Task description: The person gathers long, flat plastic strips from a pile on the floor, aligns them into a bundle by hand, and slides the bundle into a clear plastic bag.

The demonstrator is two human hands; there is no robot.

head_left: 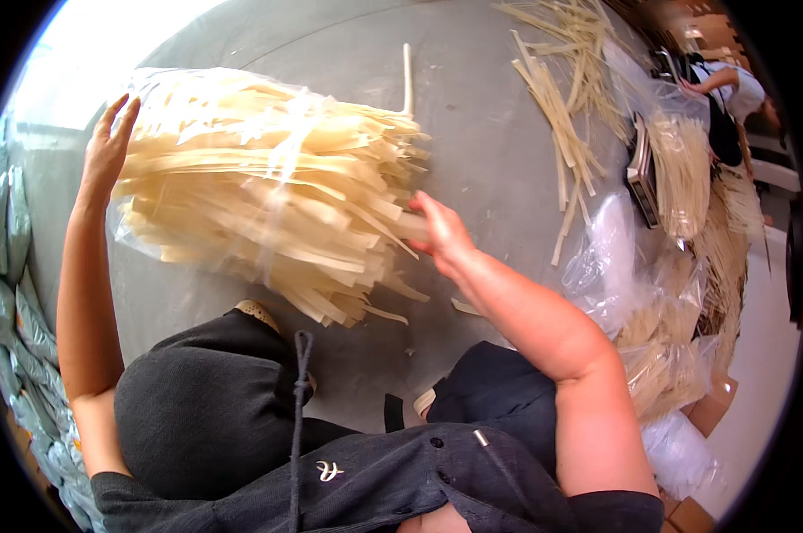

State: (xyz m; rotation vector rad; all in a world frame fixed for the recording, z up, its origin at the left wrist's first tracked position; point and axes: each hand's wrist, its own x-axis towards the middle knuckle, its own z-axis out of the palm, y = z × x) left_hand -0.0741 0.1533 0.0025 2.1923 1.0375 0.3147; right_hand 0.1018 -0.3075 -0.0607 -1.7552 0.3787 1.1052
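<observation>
A thick bundle of pale yellow, flat dried strips (pixel 232 169) lies on its side in front of me, partly wrapped in clear plastic (pixel 130 240). Around its middle runs a whitish clear band (pixel 287 147). At the bundle's left end my left hand (pixel 110 147) rests against the plastic, fingers stretched and apart. My right hand (pixel 441 233) is at the loose right end, its fingers closed on a few strip ends (pixel 410 226) that stick out there. Motion blurs these ends a little, and part of the grip is hidden.
Loose strips (pixel 566 107) lie scattered on the grey floor (pixel 481 115) at the far right. Clear bags of strips (pixel 681 178) stand along the right side, near a person (pixel 730 89). Stacked grey-green packages (pixel 15 258) line the left edge. My bent knees (pixel 210 400) are close below the bundle.
</observation>
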